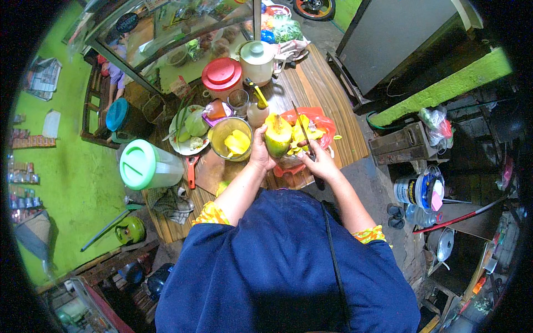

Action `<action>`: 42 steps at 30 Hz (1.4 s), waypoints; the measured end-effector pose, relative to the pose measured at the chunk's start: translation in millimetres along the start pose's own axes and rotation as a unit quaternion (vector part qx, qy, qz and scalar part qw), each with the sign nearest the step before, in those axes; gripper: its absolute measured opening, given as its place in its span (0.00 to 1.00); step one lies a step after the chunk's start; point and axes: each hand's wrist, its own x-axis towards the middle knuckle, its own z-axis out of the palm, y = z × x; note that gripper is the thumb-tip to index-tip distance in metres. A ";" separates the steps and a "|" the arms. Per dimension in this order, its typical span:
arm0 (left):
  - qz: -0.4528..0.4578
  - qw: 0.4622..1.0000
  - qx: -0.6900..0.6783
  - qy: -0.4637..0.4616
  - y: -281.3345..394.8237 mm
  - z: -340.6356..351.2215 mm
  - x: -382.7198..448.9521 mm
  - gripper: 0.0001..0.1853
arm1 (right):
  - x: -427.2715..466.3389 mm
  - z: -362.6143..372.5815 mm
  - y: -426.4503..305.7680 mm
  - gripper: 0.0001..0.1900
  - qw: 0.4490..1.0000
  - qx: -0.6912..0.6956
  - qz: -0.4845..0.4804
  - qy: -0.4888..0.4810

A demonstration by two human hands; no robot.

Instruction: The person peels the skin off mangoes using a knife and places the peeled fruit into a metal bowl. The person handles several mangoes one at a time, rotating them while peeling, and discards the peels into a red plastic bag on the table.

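Note:
My left hand [260, 150] holds a partly peeled fruit [278, 135], yellow above and green below, over the near part of the wooden table [345, 137]. In my right hand [318, 160] is a long knife [300, 120], its dark blade pointing up and away beside the fruit. Yellow peelings [306, 133] lie in a red plastic bag [327, 120] just behind and below my right hand. Left of my left hand stands a clear container [231, 138] with yellow fruit pieces in it. A peeler with a red handle [191, 171] rests near a brown cutting board [210, 172].
A plate [175, 145] with green vegetables, a glass [238, 101], a spray bottle [257, 109], a red-lidded container [222, 77] and a lidded pitcher [257, 62] stand farther back. A green-lidded jug [145, 164] and checked cloth [170, 205] are at left. Behind is a glass display case [166, 54].

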 end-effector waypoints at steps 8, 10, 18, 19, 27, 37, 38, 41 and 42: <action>0.068 0.996 -0.022 -0.058 -11.0 -11.2 10.9 0.29 | 1.8 17.1 -10.7 0.38 0.963 0.257 0.051 -0.064; 0.074 0.993 -0.005 -0.096 -7.2 -4.5 7.1 0.31 | 7.6 10.6 -6.1 0.41 0.948 0.309 0.008 -0.072; -0.070 0.977 0.046 -0.194 24.6 18.5 -15.3 0.36 | 20.4 -70.7 -13.5 0.31 0.966 0.200 -0.091 -0.135; -0.074 0.973 0.084 -0.204 24.4 18.6 -17.0 0.36 | 20.7 -76.0 -17.8 0.29 0.970 0.180 -0.079 -0.144; -0.177 0.941 0.115 -0.264 22.1 7.5 -11.0 0.36 | 32.8 -67.9 -30.8 0.24 0.968 0.141 -0.023 -0.205; -0.094 0.991 -0.068 -0.063 3.3 -10.9 0.1 0.31 | 0.3 -20.5 -23.9 0.23 0.997 0.007 -0.067 0.026; -0.094 0.990 -0.100 -0.026 2.8 -10.2 0.7 0.29 | -7.6 -14.5 -24.8 0.23 0.992 -0.033 -0.121 0.029; -0.043 0.994 -0.100 0.007 3.3 -9.1 3.1 0.29 | -25.2 0.9 -28.3 0.25 0.976 -0.053 -0.211 0.023; -0.047 0.996 -0.081 -0.008 4.3 -9.8 3.7 0.29 | -29.3 4.0 -29.3 0.27 0.987 -0.059 -0.149 -0.020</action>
